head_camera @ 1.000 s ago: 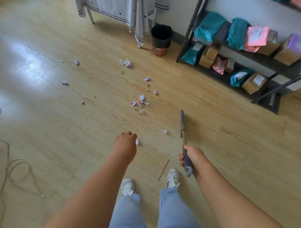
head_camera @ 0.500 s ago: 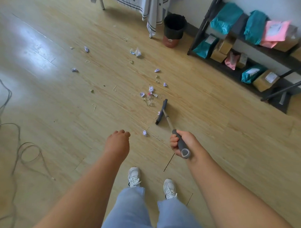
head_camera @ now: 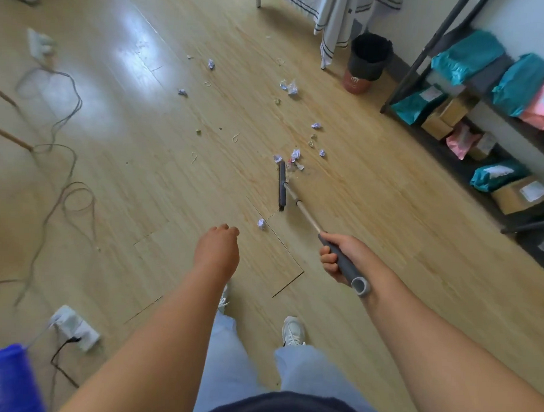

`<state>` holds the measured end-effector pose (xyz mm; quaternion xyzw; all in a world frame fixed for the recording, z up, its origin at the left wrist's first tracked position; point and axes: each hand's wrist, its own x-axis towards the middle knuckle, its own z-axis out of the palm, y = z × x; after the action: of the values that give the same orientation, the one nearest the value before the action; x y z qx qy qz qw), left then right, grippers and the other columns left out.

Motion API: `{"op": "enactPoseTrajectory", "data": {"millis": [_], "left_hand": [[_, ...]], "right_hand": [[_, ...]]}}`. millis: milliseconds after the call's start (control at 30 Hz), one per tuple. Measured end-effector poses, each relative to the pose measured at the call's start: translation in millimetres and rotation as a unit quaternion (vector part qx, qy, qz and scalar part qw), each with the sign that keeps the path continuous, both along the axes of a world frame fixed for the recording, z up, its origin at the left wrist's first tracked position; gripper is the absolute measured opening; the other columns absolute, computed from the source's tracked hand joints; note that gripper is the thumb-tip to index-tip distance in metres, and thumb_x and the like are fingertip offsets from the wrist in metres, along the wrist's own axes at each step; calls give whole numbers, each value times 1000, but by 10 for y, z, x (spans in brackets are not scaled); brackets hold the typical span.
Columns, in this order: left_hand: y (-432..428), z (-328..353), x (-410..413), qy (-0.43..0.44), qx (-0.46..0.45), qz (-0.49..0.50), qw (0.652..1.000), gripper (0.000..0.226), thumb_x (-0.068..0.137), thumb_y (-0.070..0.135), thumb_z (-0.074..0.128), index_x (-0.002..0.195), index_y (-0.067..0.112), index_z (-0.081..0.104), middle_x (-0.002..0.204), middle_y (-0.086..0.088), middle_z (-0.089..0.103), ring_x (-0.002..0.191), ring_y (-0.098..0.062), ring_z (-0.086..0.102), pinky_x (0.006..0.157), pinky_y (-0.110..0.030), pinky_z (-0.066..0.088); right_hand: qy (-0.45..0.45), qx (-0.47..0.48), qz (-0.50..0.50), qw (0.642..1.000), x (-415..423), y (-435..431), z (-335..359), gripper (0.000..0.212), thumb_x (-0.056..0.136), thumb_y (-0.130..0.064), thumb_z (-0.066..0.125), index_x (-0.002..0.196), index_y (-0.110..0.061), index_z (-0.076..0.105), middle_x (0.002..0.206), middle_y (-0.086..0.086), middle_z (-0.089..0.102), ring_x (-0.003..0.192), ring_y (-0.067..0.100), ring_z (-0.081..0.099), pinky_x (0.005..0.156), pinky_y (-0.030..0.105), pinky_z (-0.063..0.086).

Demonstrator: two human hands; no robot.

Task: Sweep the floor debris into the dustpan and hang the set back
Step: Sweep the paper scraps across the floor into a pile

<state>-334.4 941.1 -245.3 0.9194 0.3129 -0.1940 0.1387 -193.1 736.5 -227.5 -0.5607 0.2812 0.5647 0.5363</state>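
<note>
We judge the job barely begun. Our right hand (head_camera: 339, 259) is closed around the grey handle of the broom (head_camera: 298, 203), whose dark head (head_camera: 282, 186) lies on the wooden floor (head_camera: 142, 176) with its far end touching the nearest cluster of crumpled paper scraps (head_camera: 292, 158). One paper ball (head_camera: 261, 224) sits on the near side of the head, between it and our left hand (head_camera: 217, 250). That hand hangs loosely curled with nothing in it. The rest of the debris lies well spread: scraps near the black bin (head_camera: 366, 62), more far out to the left (head_camera: 182, 92), plus small crumbs and thin curls. Nothing is gathered into one pile yet. No dustpan shows anywhere, nor any hook for hanging the set. Left to do: collect everything, fetch the pan, sweep in, hang both back.
</note>
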Motion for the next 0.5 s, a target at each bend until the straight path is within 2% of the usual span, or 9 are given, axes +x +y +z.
{"op": "enactPoseTrajectory", "data": {"millis": [167, 333, 500], "left_hand": [[-649, 75, -183, 2, 6, 43, 999, 41, 98, 7, 39, 135, 18, 52, 128, -3, 56, 118, -24, 49, 92, -34, 44], [-898, 107, -285, 7, 18, 44, 999, 38, 97, 6, 40, 131, 16, 54, 126, -4, 57, 116, -24, 51, 91, -33, 44], [-1096, 89, -367, 5, 18, 42, 999, 35, 95, 6, 41, 125, 15, 57, 120, -4, 59, 110, -24, 53, 88, -34, 45]], "right_hand": [[-1, 24, 94, 995, -37, -340, 20, 11, 96, -22, 55, 95, -16, 47, 57, -1, 46, 34, 6, 41, 30, 16, 34], [33, 36, 163, 985, -158, -422, 107, 12, 97, -21, 53, 90, -15, 45, 57, 0, 45, 33, 5, 41, 28, 16, 34], [47, -2, 236, 971, -119, -660, 33, 7, 97, -18, 50, 90, -17, 48, 59, -1, 45, 32, 5, 41, 28, 14, 33]]}}
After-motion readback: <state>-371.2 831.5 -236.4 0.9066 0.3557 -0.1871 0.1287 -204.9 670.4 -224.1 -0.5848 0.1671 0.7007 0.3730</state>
